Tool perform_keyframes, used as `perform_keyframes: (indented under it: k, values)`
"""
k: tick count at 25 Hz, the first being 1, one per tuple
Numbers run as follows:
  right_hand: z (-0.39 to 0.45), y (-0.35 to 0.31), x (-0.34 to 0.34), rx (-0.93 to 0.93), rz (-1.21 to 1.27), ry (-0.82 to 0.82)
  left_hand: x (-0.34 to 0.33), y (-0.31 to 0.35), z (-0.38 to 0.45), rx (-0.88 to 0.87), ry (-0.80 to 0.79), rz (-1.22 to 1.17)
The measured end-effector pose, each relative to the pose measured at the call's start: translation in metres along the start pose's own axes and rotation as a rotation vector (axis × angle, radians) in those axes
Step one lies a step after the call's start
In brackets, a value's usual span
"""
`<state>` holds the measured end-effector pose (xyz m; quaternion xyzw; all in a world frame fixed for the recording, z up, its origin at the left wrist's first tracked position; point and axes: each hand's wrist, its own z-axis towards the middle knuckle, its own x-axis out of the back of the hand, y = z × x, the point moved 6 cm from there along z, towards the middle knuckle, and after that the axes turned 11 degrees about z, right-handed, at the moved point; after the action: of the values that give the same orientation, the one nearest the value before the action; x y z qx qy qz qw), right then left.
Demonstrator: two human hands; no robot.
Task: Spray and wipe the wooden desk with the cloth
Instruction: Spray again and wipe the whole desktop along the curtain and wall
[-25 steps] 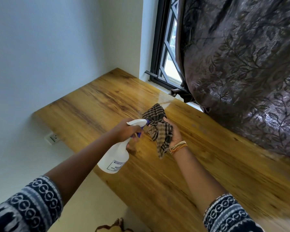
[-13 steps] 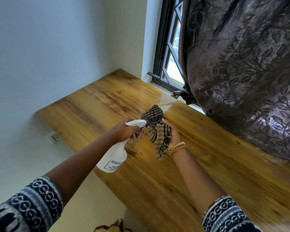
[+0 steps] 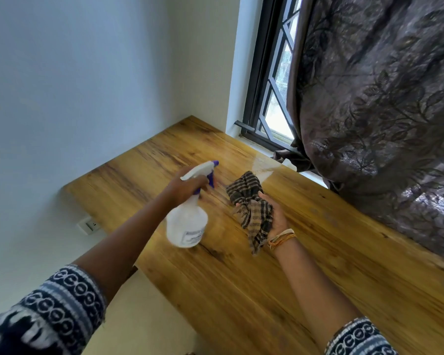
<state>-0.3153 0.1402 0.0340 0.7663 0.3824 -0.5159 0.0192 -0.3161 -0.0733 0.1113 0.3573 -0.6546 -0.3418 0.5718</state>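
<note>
Desk under the spray bottle, cloth held ready

Wooden desk [image 3: 241, 290] runs from the corner of the pale wall along the window [image 3: 272, 98], its long near edge open to the floor side. Above its middle a white spray bottle [image 3: 187, 224] hangs in the air, tilted, with a purple nozzle tip pointing toward the far corner. A label sits low on the bottle, but motion blur leaves its print unreadable. The left hand [image 3: 185, 187] is curled round the bottle's neck with a finger at the purple trigger. Just beside it, apart from the bottle, the right hand [image 3: 274, 216] lies palm up with fingers curled round a bunched brown checked cloth [image 3: 251, 208], whose loose end droops past the wrist toward the wood. Thread bracelets [image 3: 282, 238] circle that wrist. Bare wood stretches on every side of both hands. A dark leaf-patterned curtain [image 3: 382, 111] hangs over the desk's far right edge. A glossy patch [image 3: 263, 166] shows near the sill. A wall socket [image 3: 89, 225] sits below the desk's left end.
</note>
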Motion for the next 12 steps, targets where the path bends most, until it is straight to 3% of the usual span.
perform_keyframes:
  k: [3, 12]
  values:
    - [0.004, -0.002, -0.001, 0.026, -0.025, 0.024, 0.03, 0.004, 0.024, -0.057, 0.097, -0.101]
    - [0.013, -0.01, 0.017, 0.116, -0.13, 0.179, 0.043, -0.033, 0.063, 0.067, 0.28, -0.307]
